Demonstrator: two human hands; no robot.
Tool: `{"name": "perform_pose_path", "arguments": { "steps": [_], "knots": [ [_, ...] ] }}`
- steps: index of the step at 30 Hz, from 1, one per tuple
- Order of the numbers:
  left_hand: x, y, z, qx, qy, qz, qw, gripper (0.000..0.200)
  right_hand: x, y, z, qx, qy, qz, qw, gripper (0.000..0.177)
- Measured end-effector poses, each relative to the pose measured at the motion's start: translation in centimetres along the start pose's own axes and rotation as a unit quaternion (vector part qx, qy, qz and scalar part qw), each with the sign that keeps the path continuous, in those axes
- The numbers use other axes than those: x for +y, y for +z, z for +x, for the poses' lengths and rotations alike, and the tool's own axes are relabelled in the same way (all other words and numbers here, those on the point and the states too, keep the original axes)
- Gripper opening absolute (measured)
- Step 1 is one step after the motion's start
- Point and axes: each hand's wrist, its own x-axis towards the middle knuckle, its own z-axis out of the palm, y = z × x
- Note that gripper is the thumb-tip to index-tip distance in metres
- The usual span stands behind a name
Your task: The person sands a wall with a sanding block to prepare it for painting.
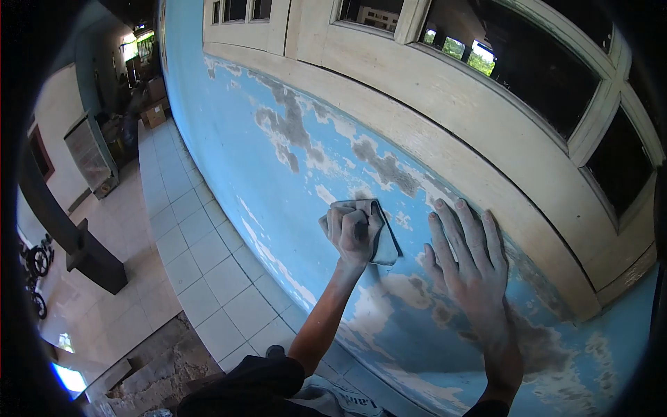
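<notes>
My left hand [353,235], coated in pale dust, is closed around a folded grey sheet of sandpaper [386,244] with a dark edge. The sandpaper lies against the light blue wall [278,201], where paint has come off in white and grey patches. To its right, my right hand [467,257] rests flat on the wall, fingers spread and pointing up toward the window frame. This hand is dusty too and holds nothing. The fingers of my left hand hide part of the sheet.
A cream wooden window frame [417,118] with dark glass panes runs above the patched wall. Below is a ledge of pale tiles [215,285]. At the left stand a dark post [97,257] and a cabinet [90,153]. Cardboard boxes [154,115] sit at the far end.
</notes>
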Motion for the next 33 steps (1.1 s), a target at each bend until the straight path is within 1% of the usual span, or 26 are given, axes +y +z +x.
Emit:
{"name": "perform_pose_path", "arguments": {
  "steps": [2,3,5,6,8,9,11,12,14,15,17,18,19,21,22,23,25,26,27,29,31,33],
  "knots": [
    [0.4,-0.7,-0.4,-0.045,-0.023,-0.008,0.999,0.019,0.0,0.0,-0.1,0.0,-0.003,-0.008,1.0,0.031],
    [0.6,-0.6,-0.6,-0.046,-0.023,-0.009,0.999,0.019,0.0,0.0,-0.1,-0.001,-0.003,-0.008,1.0,0.031],
    [1.0,-0.3,-1.2,-0.027,-0.135,-0.094,0.986,0.016,0.0,0.1,-0.1,0.003,-0.005,-0.012,1.0,0.031],
    [1.1,-0.2,-1.4,-0.026,-0.135,-0.093,0.986,0.016,0.0,0.2,-0.1,0.003,-0.006,-0.012,1.0,0.031],
    [1.2,-0.1,-1.6,-0.028,-0.19,-0.159,0.968,0.011,0.0,0.2,-0.1,0.003,-0.003,-0.006,1.0,0.031],
    [1.3,-0.1,-1.1,-0.027,-0.19,-0.16,0.968,0.011,0.0,0.1,-0.1,0.003,-0.003,-0.007,1.0,0.031],
    [1.2,-0.1,0.4,-0.02,-0.064,-0.11,0.992,0.009,0.0,0.0,-0.1,-0.002,-0.005,-0.006,1.0,0.031],
    [0.8,0.1,0.8,-0.018,-0.065,-0.11,0.992,0.009,0.0,0.0,-0.1,-0.002,-0.007,-0.006,1.0,0.031],
    [-0.3,0.6,1.6,-0.054,-0.101,-0.055,0.992,0.015,0.1,0.1,-0.1,0.001,-0.012,-0.008,1.0,0.031],
    [-0.7,1.0,2.1,-0.052,-0.102,-0.055,0.992,0.015,0.1,0.1,-0.1,0.001,-0.013,-0.009,1.0,0.031],
    [-1.4,1.8,3.4,-0.043,-0.128,-0.094,0.986,0.019,0.1,0.1,-0.1,-0.001,-0.013,-0.008,1.0,0.032],
    [-1.7,2.1,4.7,-0.024,-0.142,-0.132,0.981,0.015,0.1,0.2,-0.1,-0.003,-0.013,-0.007,1.0,0.032],
    [-2.0,2.3,6.1,-0.027,-0.145,-0.131,0.98,0.015,0.0,0.2,-0.1,-0.002,-0.01,-0.005,1.0,0.032],
    [-2.5,2.6,8.2,-0.043,-0.182,-0.139,0.972,0.017,0.0,0.1,-0.1,-0.001,-0.007,-0.003,1.0,0.032],
    [-2.2,2.2,7.7,-0.066,-0.149,-0.115,0.98,0.026,0.0,0.1,-0.1,-0.003,-0.008,-0.003,1.0,0.032],
    [-1.9,1.7,6.4,-0.069,-0.148,-0.115,0.98,0.026,0.0,0.1,-0.1,-0.004,-0.007,-0.003,1.0,0.033],
    [-2.2,0.9,2.3,-0.073,-0.061,-0.08,0.992,0.039,0.0,0.1,0.0,-0.004,-0.005,-0.004,1.0,0.032],
    [-2.9,0.3,0.8,-0.131,-0.04,-0.043,0.99,0.046,0.0,0.1,0.0,-0.005,-0.006,-0.004,1.0,0.032],
    [-3.0,0.4,1.1,-0.131,-0.041,-0.042,0.99,0.046,-0.1,0.1,0.0,-0.006,-0.007,-0.003,1.0,0.032],
    [-3.4,1.3,2.6,-0.093,-0.084,-0.078,0.989,0.05,0.0,0.1,0.1,-0.008,-0.007,-0.003,1.0,0.033],
    [-4.0,1.6,5.6,-0.09,-0.084,-0.066,0.99,0.051,0.0,0.0,0.2,-0.009,-0.01,-0.008,1.0,0.033],
    [-3.8,1.4,7.2,-0.112,-0.151,-0.062,0.98,0.051,-0.1,-0.1,0.0,-0.015,-0.007,-0.011,1.0,0.033]
  ]
}}
